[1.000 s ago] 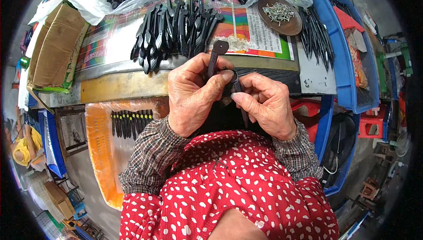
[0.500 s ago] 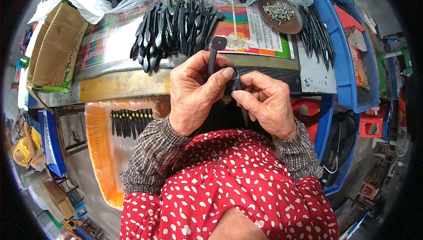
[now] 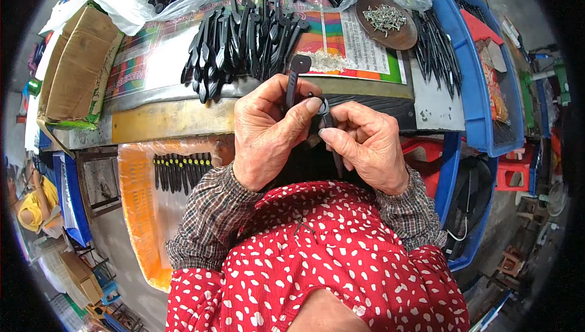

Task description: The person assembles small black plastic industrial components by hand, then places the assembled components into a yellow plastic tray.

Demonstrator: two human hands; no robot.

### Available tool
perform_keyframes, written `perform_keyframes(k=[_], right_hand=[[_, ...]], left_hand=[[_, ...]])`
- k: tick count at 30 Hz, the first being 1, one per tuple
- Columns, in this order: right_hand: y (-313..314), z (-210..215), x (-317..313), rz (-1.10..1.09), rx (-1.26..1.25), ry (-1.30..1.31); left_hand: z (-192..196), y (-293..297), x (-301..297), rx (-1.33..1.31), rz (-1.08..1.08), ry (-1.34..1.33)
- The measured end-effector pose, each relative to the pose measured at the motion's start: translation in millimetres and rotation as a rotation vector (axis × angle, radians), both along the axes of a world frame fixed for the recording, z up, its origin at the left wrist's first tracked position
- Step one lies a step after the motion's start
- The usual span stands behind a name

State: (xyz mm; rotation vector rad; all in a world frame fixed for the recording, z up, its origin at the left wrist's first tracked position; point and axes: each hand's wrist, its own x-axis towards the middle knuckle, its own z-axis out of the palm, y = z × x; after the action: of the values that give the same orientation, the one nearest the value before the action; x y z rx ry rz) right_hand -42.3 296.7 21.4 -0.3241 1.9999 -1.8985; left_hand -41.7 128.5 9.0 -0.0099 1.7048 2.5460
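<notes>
Left hand (image 3: pixel 268 131) gripped a black flat handle piece (image 3: pixel 294 78), fingers clamped on it, upper end pointing away over the bench (image 3: pixel 158 121) edge. Right hand (image 3: pixel 368 143) pinched a small metal ring (image 3: pixel 322 107) against the piece's lower part, thumb and forefinger closed on it. Both hands touched, held just in front of the bench. Pile of like black pieces (image 3: pixel 244 39) lay beyond; dish of screws (image 3: pixel 386 21) to the right

The black strip (image 3: pixel 293 82) now stands nearly upright — left thumb pressing a small ring (image 3: pixel 322 106) against it.
</notes>
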Motion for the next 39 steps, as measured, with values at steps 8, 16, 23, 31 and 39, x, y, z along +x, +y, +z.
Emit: perform_keyframes(k=[8,16,23,31,39], right_hand=[[-1.0,0.3,-1.9,0.011,0.009,0.009],[0.2,4.0,-3.4,0.025,0.016,0.004],[-0.8,0.6,-2.2,0.004,-0.026,0.009],[-0.7,-0.8,-1.1,-0.008,0.03,0.024],[-1.1,-2.1,0.8,0.003,0.001,0.019]], left_hand=[[-1.7,0.4,-0.6,0.012,0.014,0.021],[-1.4,1.3,-1.0,0.035,0.015,0.028],[-3.2,2.3,-0.4,0.026,0.032,0.056],[-0.1,2.4,0.2,0.007,0.019,0.021],[-1.3,1.9,2.2,0.007,0.014,0.026]])
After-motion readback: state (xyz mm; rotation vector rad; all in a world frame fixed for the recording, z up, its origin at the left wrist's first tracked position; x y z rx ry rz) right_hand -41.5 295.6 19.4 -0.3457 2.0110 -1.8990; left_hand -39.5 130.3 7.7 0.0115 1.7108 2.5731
